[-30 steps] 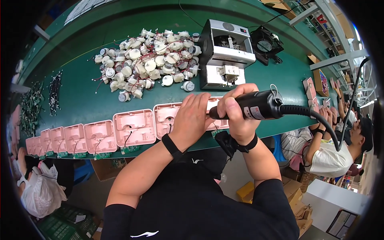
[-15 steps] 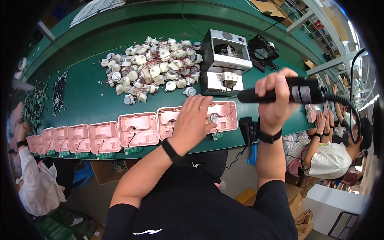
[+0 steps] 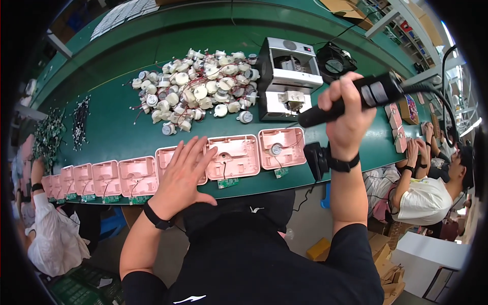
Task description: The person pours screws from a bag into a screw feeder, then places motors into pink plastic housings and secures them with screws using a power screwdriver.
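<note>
My right hand [image 3: 351,114] grips a black electric screwdriver [image 3: 325,113], raised over the right part of the bench; its tip points left, towards the screw feeder [image 3: 285,91]. Fingers spread, my left hand [image 3: 184,175] lies over a pink plastic housing [image 3: 165,153] and hides much of it. Beside its fingertips is another pink housing [image 3: 241,157] with a green circuit board [image 3: 228,183] hanging at the front. The rightmost pink housing [image 3: 292,158] holds a small round motor [image 3: 276,149], its wires running to the side.
More pink housings [image 3: 137,175] line the bench's front edge to the left. Behind them lies a heap of white motors [image 3: 198,91]. A small black fan [image 3: 335,63] stands beside the feeder. Circuit boards [image 3: 48,134] and black wires [image 3: 80,124] lie far left. Co-workers sit on both sides.
My left hand has moved left, from the motor's housing onto another one further along. The screwdriver has tilted, its back end higher, still in my right hand.
</note>
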A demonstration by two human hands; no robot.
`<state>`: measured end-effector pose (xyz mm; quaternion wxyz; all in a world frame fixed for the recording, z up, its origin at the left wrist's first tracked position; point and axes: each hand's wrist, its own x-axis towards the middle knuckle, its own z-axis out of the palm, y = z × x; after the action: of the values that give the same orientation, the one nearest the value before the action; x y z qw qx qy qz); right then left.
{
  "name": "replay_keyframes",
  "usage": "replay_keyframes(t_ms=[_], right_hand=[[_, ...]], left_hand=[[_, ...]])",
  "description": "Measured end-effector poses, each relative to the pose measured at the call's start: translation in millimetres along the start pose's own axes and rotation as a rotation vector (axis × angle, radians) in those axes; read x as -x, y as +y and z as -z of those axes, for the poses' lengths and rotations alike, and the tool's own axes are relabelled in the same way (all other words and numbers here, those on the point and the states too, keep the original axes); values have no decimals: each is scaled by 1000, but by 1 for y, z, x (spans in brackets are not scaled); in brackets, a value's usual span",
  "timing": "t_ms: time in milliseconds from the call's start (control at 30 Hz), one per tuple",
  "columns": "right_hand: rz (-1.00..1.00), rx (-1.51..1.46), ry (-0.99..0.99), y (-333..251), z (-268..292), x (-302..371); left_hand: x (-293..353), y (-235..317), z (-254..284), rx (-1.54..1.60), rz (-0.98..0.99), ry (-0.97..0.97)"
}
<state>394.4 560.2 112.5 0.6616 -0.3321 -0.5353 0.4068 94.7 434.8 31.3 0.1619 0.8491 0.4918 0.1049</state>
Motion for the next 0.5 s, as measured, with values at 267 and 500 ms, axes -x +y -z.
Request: replay_keyframes(t_ms=[267, 500], right_hand=[[-58, -102, -138, -31, -5, 58], [-59, -142, -176, -43, 0, 74]], left_hand=[[-8, -6, -22, -106, 21, 50], [-21, 11, -40, -116, 75, 131]])
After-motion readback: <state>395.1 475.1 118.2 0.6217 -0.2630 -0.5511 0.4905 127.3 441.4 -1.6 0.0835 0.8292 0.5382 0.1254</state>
